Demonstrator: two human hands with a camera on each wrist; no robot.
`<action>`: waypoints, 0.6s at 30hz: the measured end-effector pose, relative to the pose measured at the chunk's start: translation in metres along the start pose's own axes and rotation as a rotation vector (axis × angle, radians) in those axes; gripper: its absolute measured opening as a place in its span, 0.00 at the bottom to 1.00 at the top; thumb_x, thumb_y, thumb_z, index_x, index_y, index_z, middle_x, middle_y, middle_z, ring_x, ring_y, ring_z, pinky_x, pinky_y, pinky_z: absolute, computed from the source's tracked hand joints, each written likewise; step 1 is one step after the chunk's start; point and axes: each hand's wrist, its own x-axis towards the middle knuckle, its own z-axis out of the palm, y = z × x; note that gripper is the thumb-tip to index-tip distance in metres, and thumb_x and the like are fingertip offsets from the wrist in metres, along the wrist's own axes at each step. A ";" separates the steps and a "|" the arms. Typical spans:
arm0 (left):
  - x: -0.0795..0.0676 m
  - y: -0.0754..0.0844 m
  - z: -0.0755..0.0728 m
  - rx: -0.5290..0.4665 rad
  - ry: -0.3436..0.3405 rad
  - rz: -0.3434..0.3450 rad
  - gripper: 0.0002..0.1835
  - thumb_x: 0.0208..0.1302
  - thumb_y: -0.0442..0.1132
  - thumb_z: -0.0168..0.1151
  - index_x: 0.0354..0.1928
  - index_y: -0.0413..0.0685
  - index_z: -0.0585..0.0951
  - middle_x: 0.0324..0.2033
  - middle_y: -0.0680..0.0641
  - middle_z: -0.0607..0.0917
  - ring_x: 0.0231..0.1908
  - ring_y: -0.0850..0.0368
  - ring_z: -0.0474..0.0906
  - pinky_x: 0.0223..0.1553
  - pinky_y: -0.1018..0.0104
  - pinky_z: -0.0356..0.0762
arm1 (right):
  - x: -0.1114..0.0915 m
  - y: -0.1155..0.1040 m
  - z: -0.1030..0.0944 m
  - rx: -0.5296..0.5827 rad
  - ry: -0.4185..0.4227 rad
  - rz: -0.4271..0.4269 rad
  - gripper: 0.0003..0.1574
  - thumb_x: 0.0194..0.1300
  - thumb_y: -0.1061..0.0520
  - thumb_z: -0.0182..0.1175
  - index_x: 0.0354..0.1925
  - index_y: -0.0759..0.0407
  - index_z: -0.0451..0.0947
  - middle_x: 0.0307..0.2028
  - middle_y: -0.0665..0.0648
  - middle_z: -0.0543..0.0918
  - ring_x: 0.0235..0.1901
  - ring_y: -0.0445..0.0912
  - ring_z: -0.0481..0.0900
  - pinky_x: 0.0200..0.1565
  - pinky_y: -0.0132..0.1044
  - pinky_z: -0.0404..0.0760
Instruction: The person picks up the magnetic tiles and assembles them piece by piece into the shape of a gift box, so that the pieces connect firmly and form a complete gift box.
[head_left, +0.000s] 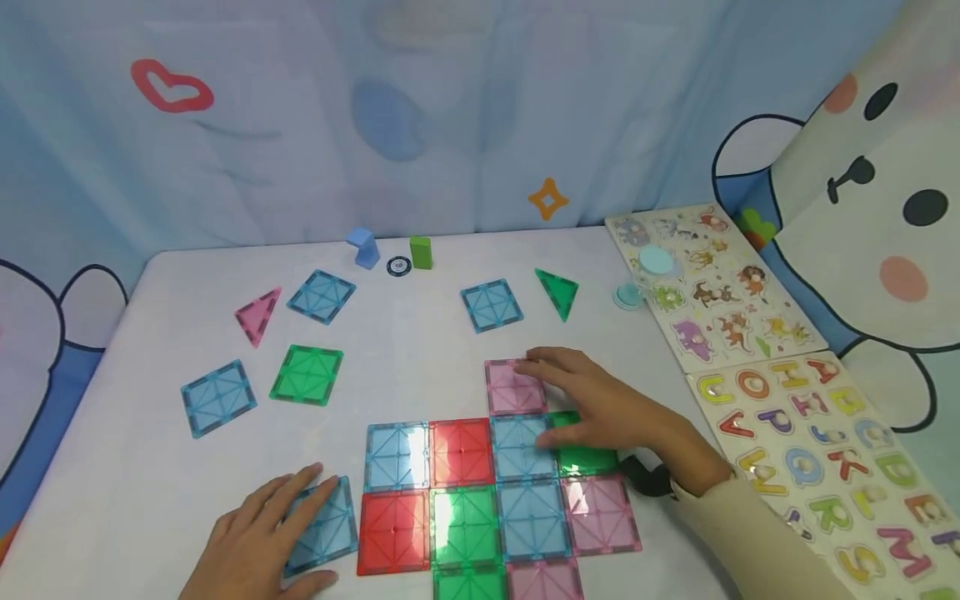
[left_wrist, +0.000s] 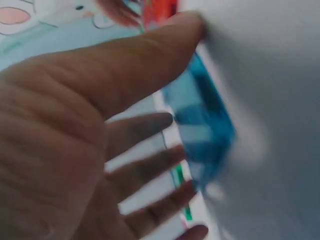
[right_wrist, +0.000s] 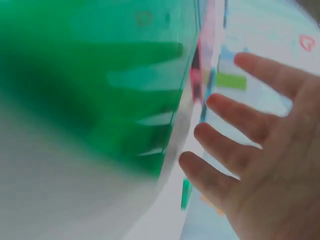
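Note:
Square see-through magnetic tiles lie joined edge to edge on the white table, among them a red tile [head_left: 394, 533], a green tile [head_left: 465, 527] and a pink tile [head_left: 602, 515]. My left hand [head_left: 258, 533] spreads its fingers over a loose blue tile [head_left: 333, 533] just left of the group. In the left wrist view, its fingertips are right at that blue tile [left_wrist: 200, 125]. Over the group's upper right, my right hand [head_left: 592, 404] has its fingers extended, close above a pink tile [head_left: 506, 392] and partly hiding a green tile [head_left: 588, 460].
Loose blue tiles [head_left: 219, 398], a green square [head_left: 307, 375], a pink triangle [head_left: 258, 317] and a green triangle [head_left: 558, 293] lie farther back. Small blocks [head_left: 422, 252] stand near the back edge. Animal [head_left: 716, 283] and letter puzzle boards [head_left: 825, 442] line the right side.

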 end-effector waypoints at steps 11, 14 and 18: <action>0.042 -0.037 -0.022 -0.002 0.052 -0.075 0.43 0.45 0.65 0.68 0.64 0.54 0.72 0.57 0.45 0.75 0.53 0.41 0.69 0.47 0.38 0.68 | -0.060 0.015 0.015 0.088 0.007 0.006 0.73 0.36 0.30 0.74 0.74 0.42 0.47 0.74 0.53 0.46 0.72 0.56 0.39 0.59 0.65 0.62; 0.074 -0.036 -0.026 0.056 0.077 0.055 0.41 0.46 0.59 0.71 0.63 0.52 0.73 0.58 0.43 0.75 0.54 0.41 0.70 0.46 0.41 0.69 | -0.060 0.016 0.019 0.087 0.009 0.003 0.72 0.37 0.30 0.73 0.74 0.42 0.46 0.74 0.53 0.45 0.72 0.56 0.38 0.59 0.64 0.62; 0.114 -0.028 -0.032 0.092 0.049 0.181 0.39 0.45 0.53 0.75 0.61 0.50 0.75 0.56 0.43 0.77 0.52 0.42 0.71 0.46 0.44 0.70 | -0.060 0.017 0.021 0.097 -0.002 0.005 0.71 0.38 0.30 0.73 0.74 0.42 0.47 0.74 0.52 0.44 0.72 0.55 0.37 0.59 0.64 0.61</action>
